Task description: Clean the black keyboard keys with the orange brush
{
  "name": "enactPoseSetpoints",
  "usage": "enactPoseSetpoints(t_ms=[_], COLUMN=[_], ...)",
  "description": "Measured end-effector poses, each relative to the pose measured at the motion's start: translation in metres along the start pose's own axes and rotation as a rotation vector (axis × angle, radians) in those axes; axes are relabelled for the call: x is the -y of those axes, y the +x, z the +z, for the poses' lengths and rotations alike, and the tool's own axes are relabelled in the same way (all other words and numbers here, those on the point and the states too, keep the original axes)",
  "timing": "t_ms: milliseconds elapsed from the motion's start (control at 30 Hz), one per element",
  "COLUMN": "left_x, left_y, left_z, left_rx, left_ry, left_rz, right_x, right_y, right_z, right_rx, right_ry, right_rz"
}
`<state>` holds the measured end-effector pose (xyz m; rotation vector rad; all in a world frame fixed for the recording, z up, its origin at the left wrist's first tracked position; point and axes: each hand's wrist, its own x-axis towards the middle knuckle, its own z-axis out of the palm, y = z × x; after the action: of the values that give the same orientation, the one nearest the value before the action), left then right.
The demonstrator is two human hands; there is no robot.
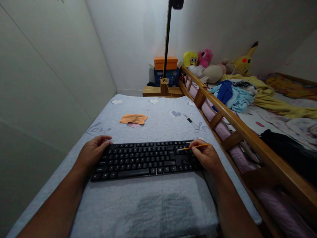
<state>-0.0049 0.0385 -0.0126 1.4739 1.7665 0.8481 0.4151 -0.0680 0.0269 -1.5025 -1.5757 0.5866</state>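
A black keyboard [143,158] lies flat on the quilted cover in front of me, its long space bar toward me. My left hand [95,150] grips its left end, thumb and fingers close together at the upper left corner. Over the number-pad end, my right hand [204,154] pinches a thin orange brush [195,146]. The brush's pale tip points left, just above the keys right of the main block. I cannot tell whether the tip touches them. Part of the keyboard's right end is hidden under my right hand.
Beyond the keyboard lie a crumpled orange cloth [133,119] and a slim metal tool with a black middle [189,120]. A wooden rail [223,102] runs along the right side, with clothes and plush toys past it. Boxes [165,62] and a dark pole [167,43] stand behind.
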Motion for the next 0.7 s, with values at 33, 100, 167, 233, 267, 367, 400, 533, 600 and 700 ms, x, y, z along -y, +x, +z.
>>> enactPoseSetpoints(t_ms=[33,100,167,233,267,367,400,533,600,700], left_x=[0.000,0.001,0.002,0.003,0.002,0.000,-0.001,-0.003,-0.003,-0.003], left_y=[0.000,0.000,0.001,0.001,0.000,-0.001,-0.001,-0.001,-0.001,-0.001], left_z=[0.000,0.000,0.000,0.000,0.000,-0.001,-0.001,0.000,0.000,-0.001], left_rx=[-0.002,-0.003,-0.002,0.004,0.004,-0.008,-0.010,-0.005,-0.008,-0.012], left_ry=[-0.005,-0.008,-0.008,-0.003,0.002,0.012,0.013,-0.001,-0.002,0.002], left_rz=[0.000,-0.001,-0.001,0.005,0.008,0.013,0.012,0.001,-0.001,-0.002], right_x=[-0.001,-0.004,-0.007,-0.010,-0.011,-0.012,-0.011,-0.008,-0.008,-0.010], right_y=[0.000,0.000,-0.001,-0.003,-0.003,-0.004,-0.003,-0.001,0.000,0.001], right_z=[-0.002,-0.006,-0.010,-0.013,-0.015,-0.014,-0.012,0.001,0.008,0.014], right_rx=[-0.018,-0.055,-0.096,-0.148,-0.176,-0.229,-0.229,-0.206,-0.209,-0.210], right_ry=[-0.027,-0.078,-0.113,-0.132,-0.135,-0.111,-0.095,-0.055,-0.072,-0.117], right_rz=[0.002,0.010,0.012,0.007,0.006,0.011,0.012,-0.008,-0.022,-0.051])
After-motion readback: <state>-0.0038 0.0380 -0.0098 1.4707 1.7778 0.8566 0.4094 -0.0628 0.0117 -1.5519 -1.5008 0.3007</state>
